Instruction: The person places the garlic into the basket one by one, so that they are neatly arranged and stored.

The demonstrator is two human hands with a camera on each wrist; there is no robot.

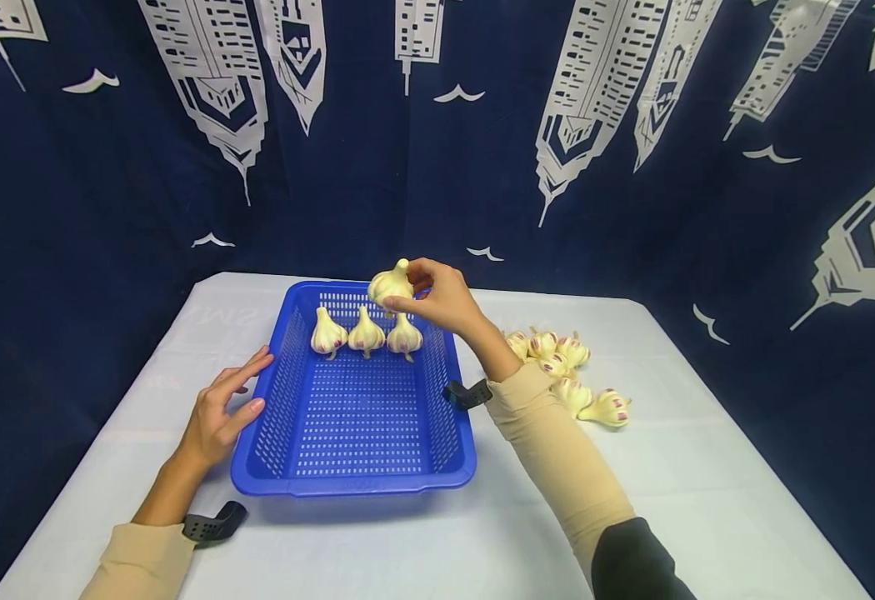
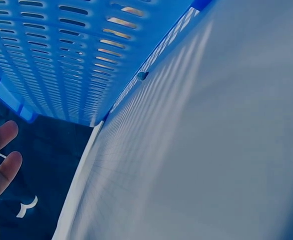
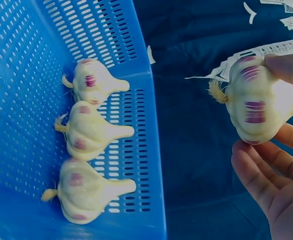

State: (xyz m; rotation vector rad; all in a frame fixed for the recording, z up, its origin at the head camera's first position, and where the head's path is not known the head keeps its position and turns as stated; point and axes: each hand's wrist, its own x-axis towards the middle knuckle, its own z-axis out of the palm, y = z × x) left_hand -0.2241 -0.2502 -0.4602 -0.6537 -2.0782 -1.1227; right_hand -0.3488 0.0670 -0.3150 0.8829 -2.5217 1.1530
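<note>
My right hand (image 1: 445, 293) pinches a garlic bulb (image 1: 390, 285) between thumb and fingers, over the far right end of a blue plastic basket (image 1: 353, 482). In the right wrist view the held garlic bulb (image 3: 254, 102) shows purple streaks and a tuft of dry roots. Three more garlic bulbs (image 1: 366, 333) stand in a row along the basket's far wall, stems up. My left hand (image 1: 216, 421) rests at the basket's left rim with its fingers extended. Part of the left hand (image 2: 1, 170) shows beside the perforated basket wall (image 2: 61, 45) in the left wrist view.
A loose heap of garlic bulbs (image 1: 553, 362) lies on the white table (image 1: 670, 483) right of the basket, partly behind the right forearm. Dark blue cloth (image 1: 437, 183) with white building prints hangs behind the table. Each wrist wears a black band (image 1: 216, 523).
</note>
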